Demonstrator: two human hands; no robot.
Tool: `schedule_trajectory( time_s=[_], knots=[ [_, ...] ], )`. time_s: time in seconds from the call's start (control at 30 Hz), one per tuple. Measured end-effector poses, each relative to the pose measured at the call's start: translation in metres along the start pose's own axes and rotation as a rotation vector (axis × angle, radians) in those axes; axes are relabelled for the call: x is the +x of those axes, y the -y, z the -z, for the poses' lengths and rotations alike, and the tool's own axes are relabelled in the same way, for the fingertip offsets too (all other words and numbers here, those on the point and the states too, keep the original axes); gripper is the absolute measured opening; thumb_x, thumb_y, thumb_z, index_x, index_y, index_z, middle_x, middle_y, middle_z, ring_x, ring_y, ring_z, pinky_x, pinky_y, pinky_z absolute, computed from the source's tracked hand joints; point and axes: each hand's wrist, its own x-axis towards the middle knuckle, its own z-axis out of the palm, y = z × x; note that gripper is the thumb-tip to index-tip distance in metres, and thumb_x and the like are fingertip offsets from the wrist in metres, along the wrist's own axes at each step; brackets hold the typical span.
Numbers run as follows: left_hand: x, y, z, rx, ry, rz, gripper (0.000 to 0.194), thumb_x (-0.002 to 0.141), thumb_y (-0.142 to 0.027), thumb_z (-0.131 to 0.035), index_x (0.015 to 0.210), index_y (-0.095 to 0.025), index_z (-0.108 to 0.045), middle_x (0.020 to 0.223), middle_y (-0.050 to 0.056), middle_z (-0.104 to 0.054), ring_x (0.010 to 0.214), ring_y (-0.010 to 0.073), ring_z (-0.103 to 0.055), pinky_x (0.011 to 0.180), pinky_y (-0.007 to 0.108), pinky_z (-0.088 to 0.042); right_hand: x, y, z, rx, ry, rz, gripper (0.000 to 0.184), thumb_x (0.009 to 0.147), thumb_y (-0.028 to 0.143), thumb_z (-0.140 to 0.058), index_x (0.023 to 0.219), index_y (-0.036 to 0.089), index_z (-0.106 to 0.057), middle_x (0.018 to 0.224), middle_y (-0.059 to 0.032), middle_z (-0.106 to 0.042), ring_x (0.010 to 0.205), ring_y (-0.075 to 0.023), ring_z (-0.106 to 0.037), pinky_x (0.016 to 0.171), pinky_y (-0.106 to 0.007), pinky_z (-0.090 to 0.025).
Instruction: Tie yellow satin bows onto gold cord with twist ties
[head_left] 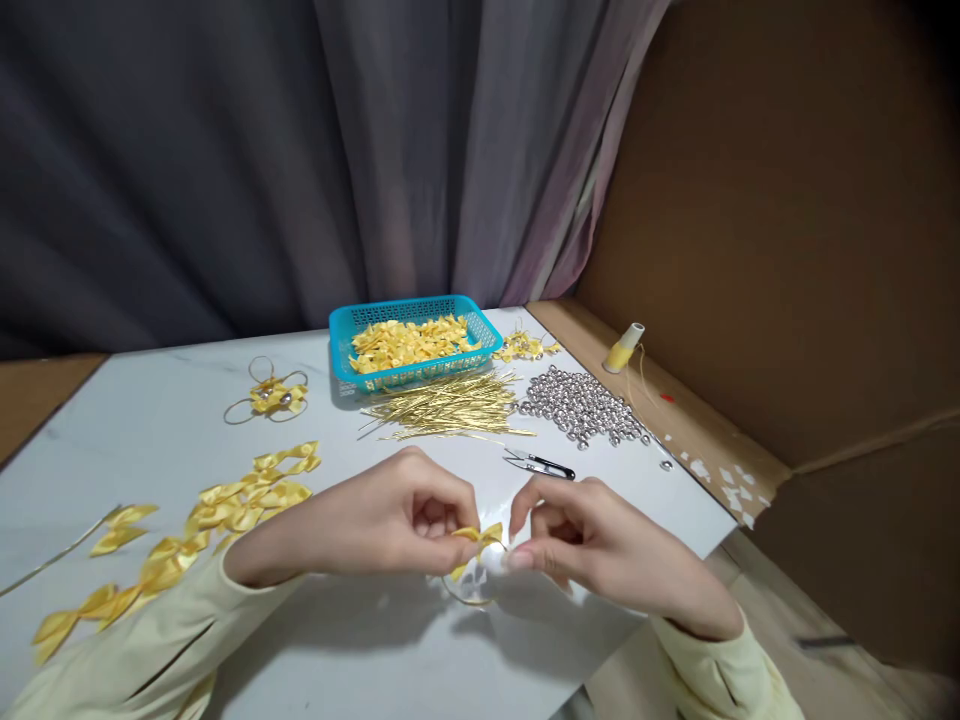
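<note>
My left hand [390, 520] and my right hand [592, 545] meet low over the white table [150, 420], both pinched shut on a small yellow ribbon bow [480, 537]. A silver bead [493, 560] sits against the bow under my right fingertips. A thin gold wire loop [465, 597] hangs below the bow. Both sleeves are pale yellow.
A blue basket [341, 345] of yellow bows stands at the back centre. In front lie gold wire pieces [450, 405], a heap of silver beads [581, 405] and small snips [540, 464]. Loose yellow bows [225, 505] trail left; a finished bow with loops [274, 397]; a thread spool [625, 350].
</note>
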Motion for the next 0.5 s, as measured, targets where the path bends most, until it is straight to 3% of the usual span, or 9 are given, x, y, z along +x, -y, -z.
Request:
schedule_trajectory(
  time_s=[0.1,0.23,0.37,0.5],
  knots=[
    [-0.0011,0.0012,0.0011,0.011,-0.007,0.003,0.013,0.076,-0.02,-0.056,0.068,-0.012,-0.063,0.051,-0.004,-0.05,0.046,0.0055,-0.041,0.044,0.015,-0.031,0.0008,0.0024,0.0011,-0.088,0.002,0.038,0.02,0.083,0.031,-0.056,0.074,0.013,-0.061,0.05,0.0061,-0.04,0.046,-0.0044,-0.032,0.043,-0.016,-0.025],
    [-0.0014,0.0023,0.0027,-0.008,-0.001,0.011,0.015,0.078,-0.022,-0.055,0.069,-0.013,-0.063,0.052,-0.004,-0.051,0.047,0.0056,-0.041,0.044,0.015,-0.032,0.0012,0.0036,0.0054,-0.061,0.046,0.074,0.025,0.086,0.032,-0.052,0.082,0.011,-0.066,0.052,0.005,-0.041,0.048,-0.0047,-0.031,0.044,-0.017,-0.025],
    [-0.0017,0.0016,0.004,-0.002,-0.004,0.008,0.015,0.078,-0.023,-0.055,0.069,-0.012,-0.063,0.052,-0.003,-0.051,0.047,0.0054,-0.041,0.044,0.014,-0.032,0.0057,-0.0017,0.0053,0.034,0.069,0.011,0.031,0.082,0.04,-0.055,0.083,0.011,-0.065,0.05,0.0067,-0.035,0.047,-0.0052,-0.027,0.042,-0.018,-0.022],
    [-0.0029,0.0021,0.0044,0.005,-0.002,0.006,0.015,0.077,-0.021,-0.056,0.068,-0.012,-0.062,0.051,-0.003,-0.052,0.046,0.0054,-0.042,0.044,0.015,-0.031,0.0101,-0.0048,0.0057,0.055,0.12,0.053,0.03,0.08,0.04,-0.058,0.079,0.011,-0.065,0.053,0.005,-0.042,0.049,-0.0054,-0.032,0.044,-0.018,-0.026]
  ],
)
